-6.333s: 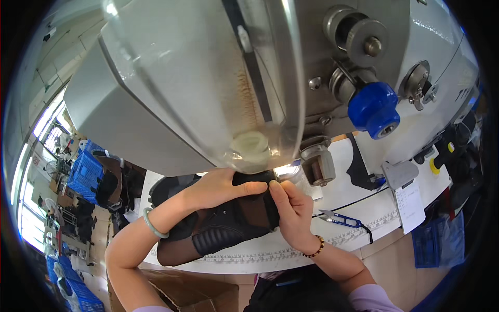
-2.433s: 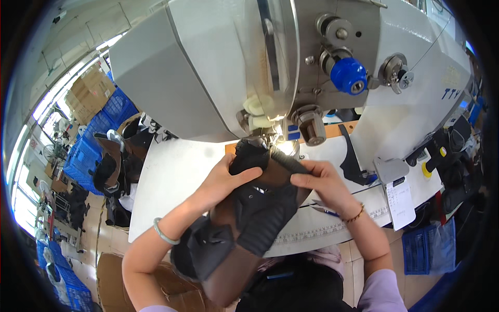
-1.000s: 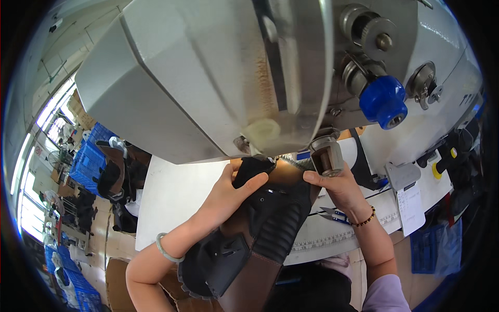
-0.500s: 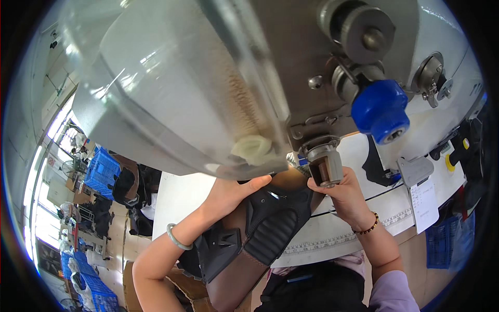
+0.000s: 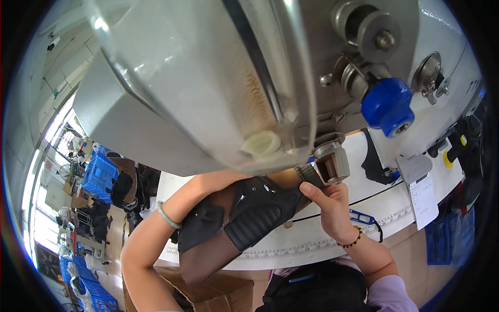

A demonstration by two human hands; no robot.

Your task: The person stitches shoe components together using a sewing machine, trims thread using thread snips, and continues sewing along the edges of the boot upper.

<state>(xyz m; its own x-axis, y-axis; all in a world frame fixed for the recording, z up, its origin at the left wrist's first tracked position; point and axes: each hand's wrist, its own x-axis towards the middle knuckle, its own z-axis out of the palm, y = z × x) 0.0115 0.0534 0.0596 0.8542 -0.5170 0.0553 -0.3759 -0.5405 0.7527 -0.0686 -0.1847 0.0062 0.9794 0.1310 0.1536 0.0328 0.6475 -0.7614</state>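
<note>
A black work piece with a ribbed, padded panel and dark brown sheer fabric lies slanted under the head of a white sewing machine. My right hand grips its right edge, thumb on top and the other fingers mostly tucked out of sight. My left hand reaches across the far side of the piece. Its fingers are hidden behind the machine head, so their grip does not show. A metal fitting on the machine hangs just above my right fingers.
A blue knob juts from the machine. On the white table, with its printed ruler edge, lie a blue-handled tool and a black cut piece. A paper tag hangs at right. Blue crates stand left; a cardboard box sits below.
The piece has turned, its near end swinging left and up. My left hand has slid farther behind the machine head. My right hand has lowered slightly, uncovering the blue-handled tool beside it.
</note>
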